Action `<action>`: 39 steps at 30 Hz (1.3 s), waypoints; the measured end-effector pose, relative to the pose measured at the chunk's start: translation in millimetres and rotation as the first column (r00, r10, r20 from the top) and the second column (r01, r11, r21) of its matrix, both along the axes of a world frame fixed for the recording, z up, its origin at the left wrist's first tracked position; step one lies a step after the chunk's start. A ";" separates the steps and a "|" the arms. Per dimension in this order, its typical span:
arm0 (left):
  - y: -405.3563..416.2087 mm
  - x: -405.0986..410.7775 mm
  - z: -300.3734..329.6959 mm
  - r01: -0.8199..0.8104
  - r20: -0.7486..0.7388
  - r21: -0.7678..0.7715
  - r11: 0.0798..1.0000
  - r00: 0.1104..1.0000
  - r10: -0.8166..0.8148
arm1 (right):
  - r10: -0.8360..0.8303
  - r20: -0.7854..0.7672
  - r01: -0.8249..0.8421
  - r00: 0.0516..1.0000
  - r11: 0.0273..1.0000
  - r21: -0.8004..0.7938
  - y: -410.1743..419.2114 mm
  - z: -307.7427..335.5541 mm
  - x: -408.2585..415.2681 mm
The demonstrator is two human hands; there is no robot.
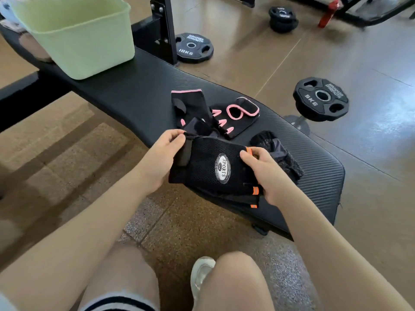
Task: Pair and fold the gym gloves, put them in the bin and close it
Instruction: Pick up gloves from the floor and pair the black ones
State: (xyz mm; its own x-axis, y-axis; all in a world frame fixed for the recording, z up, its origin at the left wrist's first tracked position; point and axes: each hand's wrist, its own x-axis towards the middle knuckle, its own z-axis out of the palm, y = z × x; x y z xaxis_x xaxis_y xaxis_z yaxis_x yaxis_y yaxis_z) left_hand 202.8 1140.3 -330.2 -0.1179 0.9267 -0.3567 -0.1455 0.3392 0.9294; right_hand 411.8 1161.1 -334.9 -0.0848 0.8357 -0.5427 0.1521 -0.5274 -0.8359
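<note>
A black mesh glove with a SPORTS badge and orange tabs point(208, 167) is held above the near end of the black bench point(139, 90). My left hand point(161, 158) pinches its wrist edge, and my right hand point(262, 173) pinches its finger end; a second layer with orange tabs shows beneath it. Two black gloves with pink trim point(193, 106) point(238, 113) lie on the bench just beyond. A plain black mesh glove point(278, 151) lies to the right. The pale green bin point(76, 34) stands open at the bench's far end.
Black weight plates lie on the brown floor: a 10 kg one point(194, 48), a 5 kg pair point(321, 97) and another farther back point(283, 17). A black rack post point(161, 25) rises behind the bench. My knees and a white shoe point(201, 272) are below.
</note>
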 end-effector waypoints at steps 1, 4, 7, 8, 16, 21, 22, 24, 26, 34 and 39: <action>5.1 -0.3 10.0 0.016 -0.038 -0.035 0.999 0.999 -0.017 | 0.007 0.071 -0.006 0.997 1.000 -0.018 1.4 9.7 0.1; 11.0 -2.1 47.6 0.095 -0.206 -0.109 0.990 0.972 -0.116 | -0.018 0.211 0.031 0.977 0.998 -0.055 8.3 56.1 -2.9; 10.6 -10.0 100.7 0.198 -0.374 -0.149 0.969 0.896 -0.241 | 0.008 0.374 -0.013 0.927 1.000 0.011 27.1 119.8 -7.7; 10.4 -14.6 121.1 0.184 -0.378 -0.180 0.966 0.894 -0.240 | 0.032 0.331 -0.027 0.943 0.999 -0.020 33.2 144.3 -13.5; 18.2 -79.3 267.4 -0.136 -0.445 -0.291 0.947 0.896 -0.008 | 0.446 0.335 -0.481 0.830 0.876 0.028 76.8 303.0 -95.1; 46.9 -143.6 308.7 -0.286 -0.484 -0.266 0.920 0.865 0.128 | 0.488 0.375 -0.539 0.788 0.841 0.040 122.1 341.8 -175.5; 54.6 -158.1 311.1 -0.305 -0.468 -0.259 0.916 0.870 0.157 | 0.484 0.365 -0.530 0.795 0.847 0.032 130.8 344.9 -191.8; 73.6 -186.8 314.1 -0.321 -0.435 -0.254 0.912 0.880 0.188 | 0.470 0.345 -0.506 0.812 0.862 0.017 149.9 344.9 -222.9; 96.4 -214.9 313.3 -0.314 -0.379 -0.267 0.911 0.903 0.199 | 0.440 0.335 -0.470 0.833 0.883 0.007 172.1 340.0 -252.4; 184.5 -327.0 275.1 -0.273 -0.127 -0.478 0.835 0.962 0.242 | 0.204 0.230 -0.161 0.952 0.968 -0.191 258.5 276.7 -363.9; 222.9 -370.6 222.5 -0.252 -0.178 -0.533 0.807 0.967 0.184 | 0.197 0.265 -0.127 0.944 0.957 -0.260 307.7 223.1 -411.6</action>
State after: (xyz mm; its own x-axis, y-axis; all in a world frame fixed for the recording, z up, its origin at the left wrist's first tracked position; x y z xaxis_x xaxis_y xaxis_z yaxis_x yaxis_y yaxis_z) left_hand -167.7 1363.2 -107.8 -0.3641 0.5264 -0.7683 -0.1840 0.7680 0.6134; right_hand 0.1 1468.8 -111.8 -0.0208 0.6686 -0.7434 0.4651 -0.6517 -0.5991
